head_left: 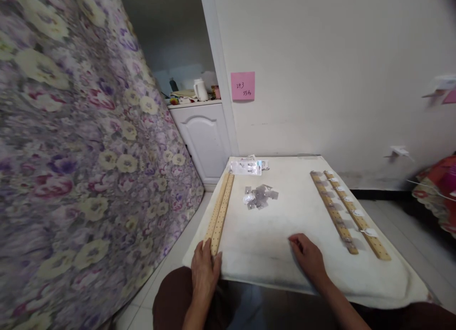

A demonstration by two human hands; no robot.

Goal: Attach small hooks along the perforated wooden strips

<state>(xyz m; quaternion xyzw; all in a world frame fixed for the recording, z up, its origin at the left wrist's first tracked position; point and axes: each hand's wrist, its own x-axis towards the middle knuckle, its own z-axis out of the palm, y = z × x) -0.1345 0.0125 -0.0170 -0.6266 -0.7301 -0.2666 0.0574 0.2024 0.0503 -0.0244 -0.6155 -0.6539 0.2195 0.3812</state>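
Observation:
Two pale wooden strips (223,211) with rows of small holes lie side by side along the table's left edge. My left hand (204,263) is closed over their near end, its thumb on the right side. Loosely curled, my right hand (308,256) rests near the table's front edge; whether anything is inside its fingers is hidden. Beyond it, a loose pile of small clear plastic packets (261,197) lies in the middle, with a white oval piece (248,198) at its left.
Two more wooden strips, one with greyish packets (331,206) and one with white tags (358,213), lie at the right. A clear packaged set (245,167) is at the back of the cloth-covered table (260,254). A floral curtain (89,154) hangs at left; a wall stands behind.

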